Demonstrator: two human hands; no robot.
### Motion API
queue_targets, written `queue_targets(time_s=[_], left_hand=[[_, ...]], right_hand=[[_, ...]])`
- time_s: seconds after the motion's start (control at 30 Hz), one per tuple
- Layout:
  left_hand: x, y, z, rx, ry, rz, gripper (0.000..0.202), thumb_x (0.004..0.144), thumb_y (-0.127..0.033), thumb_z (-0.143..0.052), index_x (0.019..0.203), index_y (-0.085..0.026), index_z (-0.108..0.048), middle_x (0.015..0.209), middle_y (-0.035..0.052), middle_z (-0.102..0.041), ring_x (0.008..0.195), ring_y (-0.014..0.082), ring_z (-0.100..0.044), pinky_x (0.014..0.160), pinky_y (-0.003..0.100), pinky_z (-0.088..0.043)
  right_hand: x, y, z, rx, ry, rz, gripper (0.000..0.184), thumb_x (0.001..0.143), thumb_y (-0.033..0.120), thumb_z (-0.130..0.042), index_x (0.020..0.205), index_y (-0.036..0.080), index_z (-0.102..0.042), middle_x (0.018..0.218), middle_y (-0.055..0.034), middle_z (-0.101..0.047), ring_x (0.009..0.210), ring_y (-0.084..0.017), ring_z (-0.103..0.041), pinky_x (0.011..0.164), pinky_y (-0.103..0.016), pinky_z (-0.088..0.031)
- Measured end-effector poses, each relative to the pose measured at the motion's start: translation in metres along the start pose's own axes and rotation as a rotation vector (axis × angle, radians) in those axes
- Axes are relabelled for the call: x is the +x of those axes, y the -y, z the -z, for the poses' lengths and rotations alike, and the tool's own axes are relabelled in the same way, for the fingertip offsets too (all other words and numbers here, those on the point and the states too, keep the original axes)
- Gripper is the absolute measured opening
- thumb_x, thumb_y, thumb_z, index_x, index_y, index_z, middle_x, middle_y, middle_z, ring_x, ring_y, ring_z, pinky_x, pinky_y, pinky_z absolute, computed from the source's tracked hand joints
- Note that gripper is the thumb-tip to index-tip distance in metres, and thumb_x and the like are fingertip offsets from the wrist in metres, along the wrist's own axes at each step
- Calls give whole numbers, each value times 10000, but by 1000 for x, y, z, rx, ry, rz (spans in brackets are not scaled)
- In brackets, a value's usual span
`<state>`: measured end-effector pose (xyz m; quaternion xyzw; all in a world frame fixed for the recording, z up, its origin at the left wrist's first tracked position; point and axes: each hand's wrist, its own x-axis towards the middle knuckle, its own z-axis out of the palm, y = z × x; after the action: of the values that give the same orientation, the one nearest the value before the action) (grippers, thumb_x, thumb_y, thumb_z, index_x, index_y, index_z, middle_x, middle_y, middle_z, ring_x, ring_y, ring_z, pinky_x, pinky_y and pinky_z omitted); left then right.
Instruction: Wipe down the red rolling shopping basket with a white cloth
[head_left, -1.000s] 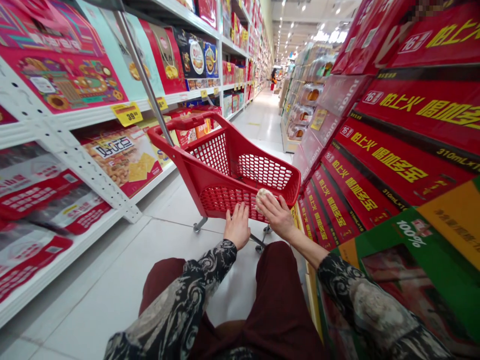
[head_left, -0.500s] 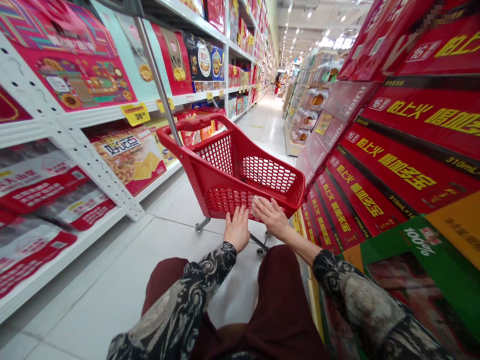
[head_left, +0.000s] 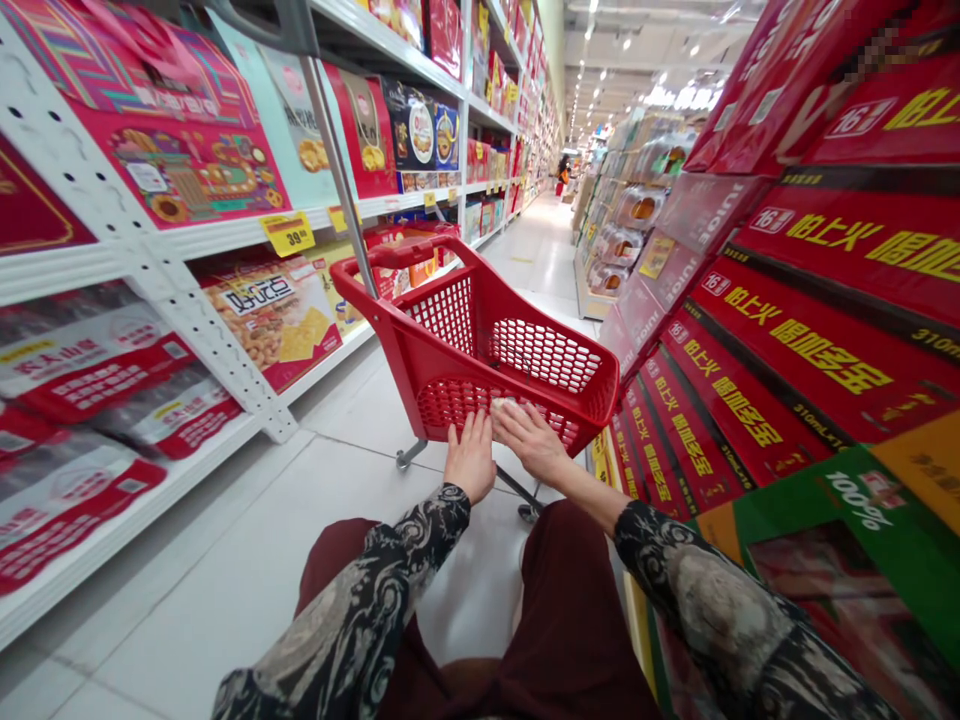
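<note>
A red plastic shopping cart (head_left: 495,360) with a mesh basket stands turned sideways in front of my knees. My left hand (head_left: 470,458) lies against the lower near side of the basket, fingers stretched out, with nothing visible in it. Close beside it, my right hand (head_left: 531,440) presses a small whitish wad (head_left: 501,406), which looks like a tissue, to the same mesh panel. The wad is mostly hidden under the fingers. The basket floor is largely out of sight behind the near wall.
White shelves (head_left: 225,235) with boxed snacks run along the left. At right rises a stack of red drink cartons (head_left: 795,330), with a green box (head_left: 847,510) nearer me. An aisle (head_left: 525,240) leads away, with a person (head_left: 562,175) far down it.
My right hand has slid left along the basket side, closer to my left hand. The view has shifted slightly, so the cart and shelves sit a little further right.
</note>
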<state>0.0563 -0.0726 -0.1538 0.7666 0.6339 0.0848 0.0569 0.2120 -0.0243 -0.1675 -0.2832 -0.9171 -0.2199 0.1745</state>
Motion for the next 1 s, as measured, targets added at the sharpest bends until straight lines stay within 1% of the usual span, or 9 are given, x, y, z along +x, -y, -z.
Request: queue_targets(time_s=[0.07,0.13,0.3,0.4,0.53,0.63,0.7,0.9,1.0], left_hand=[[2,4,2,-2,-14,32,700,733,-213,-444,1392,-97,-240,1494,111,-191,1377,248,-144,1100,514,-123],[3,8,4,2,-27,53,696,734,-215,-443,1392,-109,-243,1495,108,-190,1377,250,-144,1099,514,-128],[1,16,5,32,-32,66,691,732,-223,-447,1384,-95,-255,1490,118,-198,1373,252,-157,1093,520,-147],[0,21,6,57,-31,84,682,740,-223,-441,1383,-94,-257,1489,118,-201,1369,256,-172,1089,517,-169],[1,30,8,83,-53,104,678,744,-216,-432,1388,-101,-251,1489,114,-206,1369,256,-177,1090,510,-179],[3,35,10,85,-72,115,684,738,-210,-433,1386,-91,-253,1486,115,-212,1368,259,-177,1087,521,-178],[4,38,12,84,-85,122,675,741,-207,-426,1383,-81,-259,1484,117,-218,1366,262,-182,1085,525,-180],[1,45,16,96,-96,123,683,743,-236,-441,1383,-84,-257,1483,126,-218,1364,267,-187,1081,529,-184],[0,51,16,112,-111,125,681,734,-224,-443,1378,-86,-270,1483,130,-219,1365,268,-183,1082,528,-183]], right_hand=[[15,-5,6,-11,-72,-57,405,898,146,-385,1294,190,-457,1377,-65,-431,1339,-219,-255,1098,-459,-203],[23,-10,4,-16,-99,-94,402,905,155,-383,1301,183,-449,1372,-71,-437,1341,-223,-249,1097,-465,-193],[13,-5,-21,1,29,-30,373,872,140,-441,1238,152,-509,1351,-91,-460,1293,-255,-341,1062,-474,-259],[6,4,-26,7,65,-6,355,859,140,-460,1206,144,-535,1342,-100,-469,1268,-254,-379,1043,-461,-292],[22,5,-13,-1,-31,2,356,886,149,-413,1225,157,-520,1368,-81,-440,1289,-244,-348,1060,-465,-260],[45,-2,-5,-19,-128,-61,380,908,165,-382,1277,173,-472,1376,-72,-429,1318,-234,-297,1080,-474,-214],[56,-6,-5,-28,-144,-88,376,916,185,-381,1282,173,-467,1376,-75,-429,1318,-234,-298,1080,-475,-217],[52,3,-21,-9,13,-3,344,879,147,-430,1207,131,-532,1355,-104,-453,1282,-264,-356,1051,-491,-277],[51,12,-19,2,60,32,320,863,136,-450,1163,132,-563,1326,-106,-487,1252,-263,-398,1045,-480,-294]])
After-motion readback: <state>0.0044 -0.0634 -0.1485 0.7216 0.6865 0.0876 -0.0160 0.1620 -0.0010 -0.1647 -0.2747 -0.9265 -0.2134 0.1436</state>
